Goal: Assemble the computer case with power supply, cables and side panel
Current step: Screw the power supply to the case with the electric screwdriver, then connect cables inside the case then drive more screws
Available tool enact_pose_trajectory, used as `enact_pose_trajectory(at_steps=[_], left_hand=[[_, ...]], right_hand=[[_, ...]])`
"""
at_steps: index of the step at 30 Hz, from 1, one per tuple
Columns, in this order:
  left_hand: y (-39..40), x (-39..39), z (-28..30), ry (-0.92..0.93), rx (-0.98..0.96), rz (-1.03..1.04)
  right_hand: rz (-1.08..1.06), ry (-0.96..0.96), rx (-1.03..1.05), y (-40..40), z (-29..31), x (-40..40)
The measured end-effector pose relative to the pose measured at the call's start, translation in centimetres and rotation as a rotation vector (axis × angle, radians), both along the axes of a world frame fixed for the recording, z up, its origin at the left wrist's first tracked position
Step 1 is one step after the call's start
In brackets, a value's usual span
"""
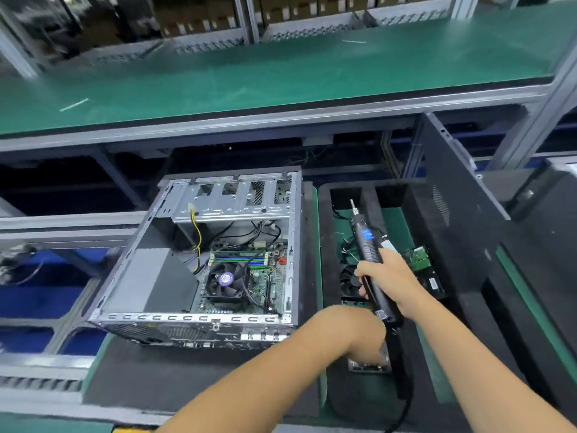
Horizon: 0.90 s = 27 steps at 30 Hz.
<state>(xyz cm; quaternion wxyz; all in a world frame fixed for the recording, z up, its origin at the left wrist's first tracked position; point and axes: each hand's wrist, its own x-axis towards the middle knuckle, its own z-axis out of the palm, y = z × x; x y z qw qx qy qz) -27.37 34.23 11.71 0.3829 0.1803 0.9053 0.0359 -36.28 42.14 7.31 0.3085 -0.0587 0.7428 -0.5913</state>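
Note:
An open computer case [203, 254] lies on its side on a dark mat, its motherboard, fan and loose cables showing. A grey power supply [153, 279] sits in its left part. My right hand [390, 276] grips a black electric screwdriver [370, 254], tip pointing up and away, over the foam tray to the right of the case. My left hand [359, 335] reaches down into that tray near a small metal part [371, 364]; its fingers are hidden and blurred. The black side panel [462, 195] leans upright behind the tray.
The black foam tray [327, 245] holds a small fan [351, 276], a green circuit board [418, 257] and other parts. A green-topped shelf [281, 73] runs above the bench. Another dark case [549, 214] stands at the far right. The screwdriver's cord [402, 410] trails toward me.

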Motion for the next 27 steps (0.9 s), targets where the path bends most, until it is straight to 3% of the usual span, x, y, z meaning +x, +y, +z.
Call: enact_pose_trajectory(at_steps=[4, 9, 12, 16, 21, 27], left_hand=[[-5.3, 1.2, 6.0, 0.013, 0.34, 0.193], [-14.4, 0.2, 6.7, 0.542, 0.593, 0.649], [-19.2, -0.2, 4.9, 0.758, 0.564, 0.811], [-24.2, 0.5, 2.5, 0.905, 0.453, 0.925], [-28.5, 1.9, 0.7, 0.93, 0.388, 0.971], [-31.4, 2.1, 0.3, 0.942, 0.344, 0.956]], right_hand=[[0.006, 0.061, 0.035, -4.4, 0.7, 1.3], [-0.029, 0.061, 0.073, -8.8, -2.1, 4.2], [-0.111, 0.043, 0.12, -9.3, -3.5, 4.5], [-0.131, 0.045, 0.174, -9.8, -4.7, 4.6], [-0.201, -0.1, 0.143, -10.7, -5.7, 5.1], [-0.185, -0.046, 0.253, -10.8, -6.6, 4.7]])
